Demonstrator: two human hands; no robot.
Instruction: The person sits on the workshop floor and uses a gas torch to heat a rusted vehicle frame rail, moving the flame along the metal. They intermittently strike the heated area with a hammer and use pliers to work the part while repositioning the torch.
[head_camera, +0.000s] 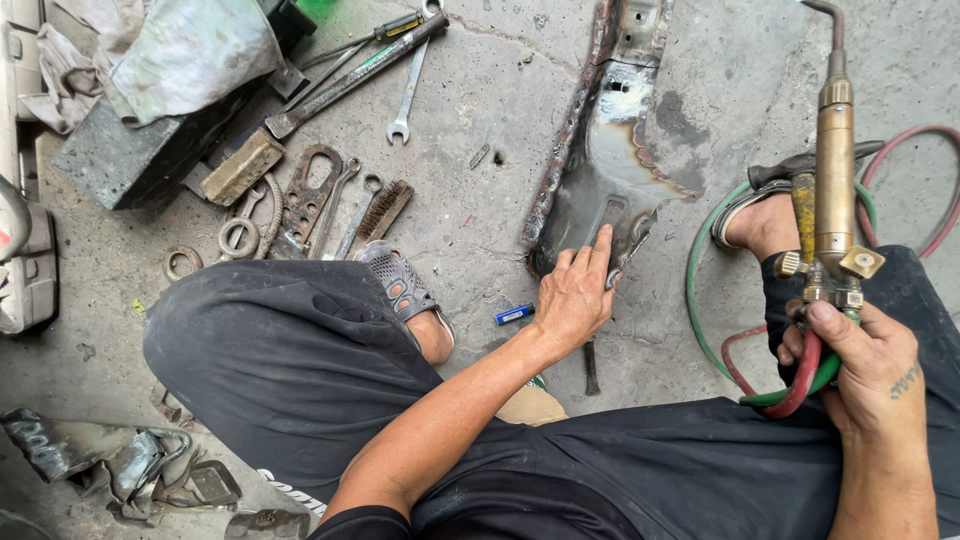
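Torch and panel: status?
Left hand flat on the rusty metal panel, fingers on its near end. Right hand grips the brass torch, tip up, hoses looped below. Blue lighter beside the left hand.

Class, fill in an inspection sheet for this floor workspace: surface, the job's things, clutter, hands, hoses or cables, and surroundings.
Surface: stained, cracked concrete floor.
Job's things: rusty sheet-metal part lying flat on the floor; brass gas torch held nozzle-up.
Clutter: open-end wrench, wire brush, locking pliers, metal rings, blue lighter, scrap metal at lower left.
Hands: left hand pressed on the part's near end; right hand closed around the torch's base.
Hoses: green hose and red hose loop on the floor by the sandalled foot and run to the torch.
Surroundings: dark block with cloth on top, upper left.
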